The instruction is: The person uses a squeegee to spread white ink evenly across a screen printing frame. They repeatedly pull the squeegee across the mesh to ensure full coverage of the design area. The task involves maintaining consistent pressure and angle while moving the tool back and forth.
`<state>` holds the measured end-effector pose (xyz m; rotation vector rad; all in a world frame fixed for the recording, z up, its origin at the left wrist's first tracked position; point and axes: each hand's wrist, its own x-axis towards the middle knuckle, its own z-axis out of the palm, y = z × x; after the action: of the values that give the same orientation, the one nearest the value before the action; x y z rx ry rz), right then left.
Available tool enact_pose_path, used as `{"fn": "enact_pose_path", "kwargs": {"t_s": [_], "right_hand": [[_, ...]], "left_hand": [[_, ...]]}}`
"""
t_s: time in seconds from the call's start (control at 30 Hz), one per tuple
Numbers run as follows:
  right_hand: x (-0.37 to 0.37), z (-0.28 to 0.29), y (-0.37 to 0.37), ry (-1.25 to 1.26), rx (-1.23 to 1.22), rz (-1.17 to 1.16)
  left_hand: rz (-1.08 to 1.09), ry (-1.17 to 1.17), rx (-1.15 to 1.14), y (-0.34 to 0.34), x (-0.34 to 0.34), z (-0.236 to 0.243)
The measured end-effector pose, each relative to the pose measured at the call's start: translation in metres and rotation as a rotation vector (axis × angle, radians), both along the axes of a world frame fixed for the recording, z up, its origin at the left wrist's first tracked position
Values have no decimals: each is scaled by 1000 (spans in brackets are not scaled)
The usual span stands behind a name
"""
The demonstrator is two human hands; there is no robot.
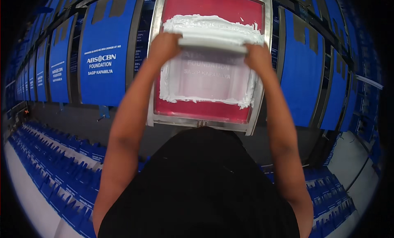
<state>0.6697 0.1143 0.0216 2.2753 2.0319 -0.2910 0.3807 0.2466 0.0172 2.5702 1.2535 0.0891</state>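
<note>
A printing screen (213,6) with red mesh and a metal frame (154,22) lies in front of me. White ink (197,21) is piled along its far part and rings a translucent window (209,84), through which white lettering shows faintly. Across the window stretches a pale squeegee (213,43), slightly blurred. My left hand (165,49) is closed round its left end, my right hand (258,59) round its right end. Both arms reach forward over the screen; the squeegee's lower edge is hard to make out.
Blue printed bag panels, such as one at the left (102,53) and another at the right (301,69), lie in rows on both sides of the screen. Several rows of blue pieces (69,164) rest on a pale surface at lower left, with more (328,197) at lower right.
</note>
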Motion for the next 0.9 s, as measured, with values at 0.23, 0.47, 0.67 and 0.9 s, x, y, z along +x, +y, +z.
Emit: {"fn": "enact_pose_path", "kwargs": {"t_s": [0.23, 0.47, 0.67, 0.9], "right_hand": [[-37, 50, -68, 76, -139, -29], [-47, 4, -99, 88, -65, -14], [17, 29, 43, 64, -28, 14], [-82, 27, -163, 198, -44, -23]], "left_hand": [[-33, 59, -213, -64, -44, 25], [33, -1, -114, -106, -50, -10], [-9, 18, -82, 37, 17, 18], [-104, -201, -50, -167, -84, 2]]}}
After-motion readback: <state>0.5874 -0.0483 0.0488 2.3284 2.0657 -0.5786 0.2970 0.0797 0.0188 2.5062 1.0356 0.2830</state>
